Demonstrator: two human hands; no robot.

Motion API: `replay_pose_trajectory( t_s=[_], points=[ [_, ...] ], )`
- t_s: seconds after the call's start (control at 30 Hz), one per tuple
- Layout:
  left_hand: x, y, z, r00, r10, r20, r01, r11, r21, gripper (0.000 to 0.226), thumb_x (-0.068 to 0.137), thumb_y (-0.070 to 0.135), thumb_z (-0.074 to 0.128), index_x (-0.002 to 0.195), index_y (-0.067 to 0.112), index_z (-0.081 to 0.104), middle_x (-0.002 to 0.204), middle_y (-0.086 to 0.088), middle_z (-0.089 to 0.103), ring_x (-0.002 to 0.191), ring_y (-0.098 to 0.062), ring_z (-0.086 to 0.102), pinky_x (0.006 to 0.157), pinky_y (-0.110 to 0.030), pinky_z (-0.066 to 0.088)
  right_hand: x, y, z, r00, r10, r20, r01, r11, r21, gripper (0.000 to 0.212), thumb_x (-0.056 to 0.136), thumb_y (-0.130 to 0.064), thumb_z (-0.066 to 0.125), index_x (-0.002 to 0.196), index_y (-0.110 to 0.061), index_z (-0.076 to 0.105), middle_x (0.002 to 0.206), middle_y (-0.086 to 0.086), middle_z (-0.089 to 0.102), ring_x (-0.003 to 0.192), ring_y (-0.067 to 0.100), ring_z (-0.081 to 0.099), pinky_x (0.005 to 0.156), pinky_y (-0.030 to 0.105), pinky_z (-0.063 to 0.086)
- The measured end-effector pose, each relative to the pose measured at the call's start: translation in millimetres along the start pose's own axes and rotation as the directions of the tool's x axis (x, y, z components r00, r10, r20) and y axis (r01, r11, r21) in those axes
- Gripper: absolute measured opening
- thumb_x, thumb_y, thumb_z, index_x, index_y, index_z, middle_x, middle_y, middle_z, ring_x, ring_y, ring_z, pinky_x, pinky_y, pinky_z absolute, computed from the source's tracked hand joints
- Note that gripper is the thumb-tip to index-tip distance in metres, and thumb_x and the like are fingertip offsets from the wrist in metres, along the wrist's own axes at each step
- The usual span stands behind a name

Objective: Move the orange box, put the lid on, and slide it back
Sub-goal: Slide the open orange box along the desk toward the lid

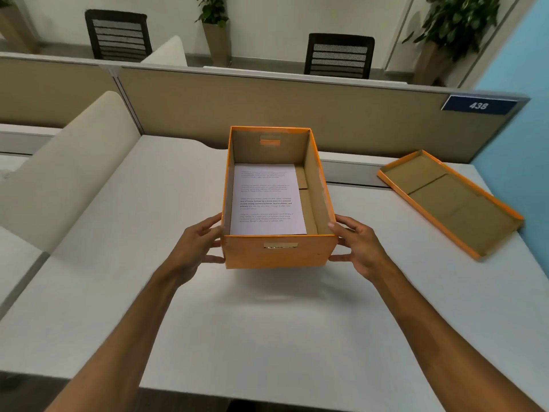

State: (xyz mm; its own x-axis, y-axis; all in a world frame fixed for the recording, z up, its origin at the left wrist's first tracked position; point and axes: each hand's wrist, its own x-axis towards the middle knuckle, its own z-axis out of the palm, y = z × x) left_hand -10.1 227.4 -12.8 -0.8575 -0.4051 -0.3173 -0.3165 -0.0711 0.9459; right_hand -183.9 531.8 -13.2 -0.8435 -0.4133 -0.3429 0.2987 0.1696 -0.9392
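on the white desk (267, 322), left hand (198, 244) and right hand (358, 248) grip the open orange box (279, 254), lid (451, 200) lying apart.

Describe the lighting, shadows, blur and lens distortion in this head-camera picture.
Head view: soft, even light; a faint diffuse shadow on the desk in front of the orange box. Wide-angle distortion bows the partition top and stretches both forearms at the corners. Text on the printed sheet is too blurred to read; the 438 sign is soft but legible. No strong glare.
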Motion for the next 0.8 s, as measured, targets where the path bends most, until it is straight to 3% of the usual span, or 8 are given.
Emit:
replay_pose_trajectory(
  t_s=[0.13, 0.3, 0.47, 0.6, 0.8],
  points=[
    [-31, -15, 34, 1.0, -0.005, -0.006, 0.005, 1.0, 0.0, 0.054, 0.077, 0.058, 0.07, 0.129, 0.045, 0.062, 0.107, 0.022, 0.075, 0.101, -0.023, 0.071, 0.066, -0.044, 0.063, -36, 20, -34, 1.0, -0.002, -0.006, 0.002, 1.0, 0.003, 0.043, 0.089, -0.033, 0.072, 0.13, -0.027, 0.064, 0.111, 0.002, 0.072, 0.102, 0.025, 0.07, 0.072, 0.054, 0.062],
    [-64, -34, 62, 1.0, -0.023, -0.009, 0.023, 1.0, -0.011, 0.035, 0.089, 0.041, 0.066, 0.124, 0.043, 0.064, 0.101, 0.019, 0.077, 0.1, -0.022, 0.071, 0.066, -0.042, 0.063, -75, 42, -60, 1.0, 0.01, -0.006, -0.01, 1.0, 0.004, 0.04, 0.089, -0.03, 0.072, 0.129, -0.026, 0.064, 0.106, 0.002, 0.075, 0.101, 0.024, 0.071, 0.074, 0.056, 0.061],
    [-91, -49, 79, 0.999, -0.052, 0.009, 0.052, 0.998, -0.023, 0.045, 0.09, 0.038, 0.067, 0.134, 0.033, 0.061, 0.103, 0.017, 0.077, 0.102, -0.021, 0.07, 0.069, -0.045, 0.063, -112, 60, -74, 0.999, 0.03, -0.023, -0.029, 0.999, 0.016, 0.04, 0.09, -0.027, 0.071, 0.13, -0.025, 0.063, 0.106, 0.004, 0.075, 0.102, 0.024, 0.07, 0.076, 0.055, 0.06],
    [-103, -58, 83, 0.997, -0.061, 0.038, 0.062, 0.998, -0.026, 0.041, 0.086, 0.039, 0.071, 0.127, 0.038, 0.064, 0.106, 0.011, 0.077, 0.102, -0.019, 0.071, 0.069, -0.044, 0.063, -134, 75, -76, 0.998, 0.043, -0.044, -0.041, 0.998, 0.041, 0.041, 0.09, -0.025, 0.071, 0.13, -0.024, 0.062, 0.108, 0.007, 0.075, 0.104, 0.025, 0.069, 0.076, 0.053, 0.06],
    [-117, -70, 82, 0.996, -0.077, 0.034, 0.078, 0.997, -0.019, 0.069, 0.075, 0.049, 0.07, 0.139, 0.027, 0.057, 0.109, 0.005, 0.077, 0.107, -0.022, 0.069, 0.074, -0.046, 0.062, -153, 88, -69, 0.995, 0.052, -0.091, -0.048, 0.998, 0.044, 0.041, 0.09, -0.027, 0.072, 0.13, -0.026, 0.062, 0.105, -0.003, 0.076, 0.103, 0.021, 0.069, 0.073, 0.047, 0.061]
  ],
)
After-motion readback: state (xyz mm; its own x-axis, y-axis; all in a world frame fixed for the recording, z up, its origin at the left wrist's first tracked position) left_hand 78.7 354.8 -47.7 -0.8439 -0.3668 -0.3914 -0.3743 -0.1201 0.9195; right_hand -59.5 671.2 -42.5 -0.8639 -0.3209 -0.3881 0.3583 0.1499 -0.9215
